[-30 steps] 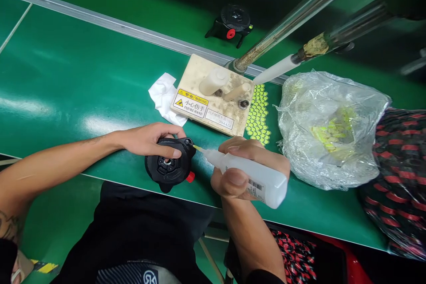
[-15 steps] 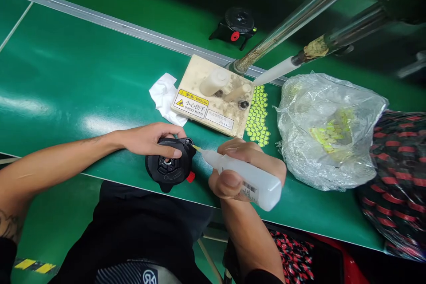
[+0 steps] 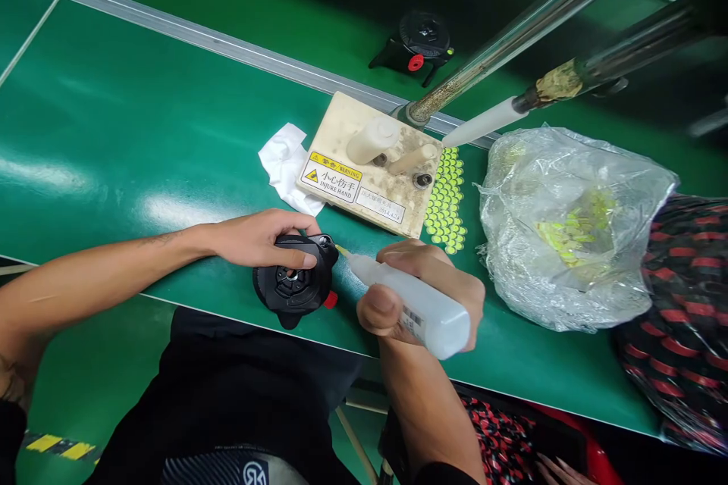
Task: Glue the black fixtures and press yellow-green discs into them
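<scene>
My left hand (image 3: pixel 265 244) grips a round black plastic part (image 3: pixel 296 294) on the green bench, thumb on top near its hub and fingers behind the far edge. A red knob (image 3: pixel 331 300) sticks out at the part's right side. In my right hand (image 3: pixel 426 280) is a translucent white squeeze bottle (image 3: pixel 435 314), fingers wrapped round it. Its thin yellowish nozzle points left at the round recess (image 3: pixel 324 241) in the part's upper corner, with the tip just to the right of it. The recess looks shiny inside.
Behind stands a cream press base (image 3: pixel 335 129) with a warning label and metal rods. A white cloth (image 3: pixel 284 163) touches its left side. Several yellow-green discs (image 3: pixel 447 204), a plastic bag (image 3: pixel 569 242) and wrapped black-red parts (image 3: pixel 682 303) are to the right. A person's fingers (image 3: pixel 560 470) show below.
The bottle's nozzle has drawn back a little to the right from the recess. My left hand keeps its hold. A person's fingers have appeared at the lower right.
</scene>
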The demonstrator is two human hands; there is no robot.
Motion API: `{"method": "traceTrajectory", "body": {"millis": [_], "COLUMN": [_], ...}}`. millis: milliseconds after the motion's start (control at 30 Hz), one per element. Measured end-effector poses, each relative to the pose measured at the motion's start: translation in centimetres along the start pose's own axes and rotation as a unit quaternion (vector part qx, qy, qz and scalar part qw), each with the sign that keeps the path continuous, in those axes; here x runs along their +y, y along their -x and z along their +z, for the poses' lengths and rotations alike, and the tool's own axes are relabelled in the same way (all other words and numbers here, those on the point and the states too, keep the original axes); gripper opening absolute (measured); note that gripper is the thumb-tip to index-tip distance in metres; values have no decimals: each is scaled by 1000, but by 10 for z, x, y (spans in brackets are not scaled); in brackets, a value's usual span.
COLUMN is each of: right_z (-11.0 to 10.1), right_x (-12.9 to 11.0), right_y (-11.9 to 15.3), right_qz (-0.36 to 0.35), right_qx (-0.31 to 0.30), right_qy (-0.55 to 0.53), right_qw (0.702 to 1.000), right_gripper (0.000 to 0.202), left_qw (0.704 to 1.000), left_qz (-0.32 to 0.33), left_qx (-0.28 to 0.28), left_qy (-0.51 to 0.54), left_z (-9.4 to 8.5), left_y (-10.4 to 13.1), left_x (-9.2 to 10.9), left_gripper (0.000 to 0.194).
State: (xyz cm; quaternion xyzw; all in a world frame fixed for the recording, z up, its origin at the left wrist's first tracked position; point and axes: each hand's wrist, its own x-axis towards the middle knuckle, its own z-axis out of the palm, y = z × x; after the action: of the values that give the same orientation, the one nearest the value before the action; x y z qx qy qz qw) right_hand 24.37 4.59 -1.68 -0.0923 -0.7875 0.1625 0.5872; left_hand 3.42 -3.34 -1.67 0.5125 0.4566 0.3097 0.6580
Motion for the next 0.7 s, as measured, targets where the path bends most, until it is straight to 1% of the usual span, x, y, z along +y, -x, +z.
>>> {"method": "traceTrajectory", "body": {"millis": [67,133,267,400,433,533,700], "right_z": [3,6,5,1,1,4,7], "right_x": [1,2,1,-1,-1,0,0], "right_y": [0,-1,0,3,3,5,3], "right_qz": [3,17,20,86,93,74,27], "right_qx": [-16,-13,39,42,44,54,7], "right_qy": [16,21,-13,-62,-64,-71,-8], "right_qw": [1000,1000,999,993,993,993,1000], "right_gripper": [15,15,18,21,21,19,10], "left_qw": [999,995,986,981,980,978,977], "left_qz": [-18,-24,-28,-54,-58,-62,-57], "left_qx": [21,39,47,51,52,58,65], "left_qy": [-43,-93,-157,-178,-180,-188,-197], "left_z": [3,6,10,11,11,11,12], "left_y": [3,6,14,17,17,17,17], "left_x": [5,10,21,25,26,26,25], "left_gripper": [30,27,22,25,25,25,26]}}
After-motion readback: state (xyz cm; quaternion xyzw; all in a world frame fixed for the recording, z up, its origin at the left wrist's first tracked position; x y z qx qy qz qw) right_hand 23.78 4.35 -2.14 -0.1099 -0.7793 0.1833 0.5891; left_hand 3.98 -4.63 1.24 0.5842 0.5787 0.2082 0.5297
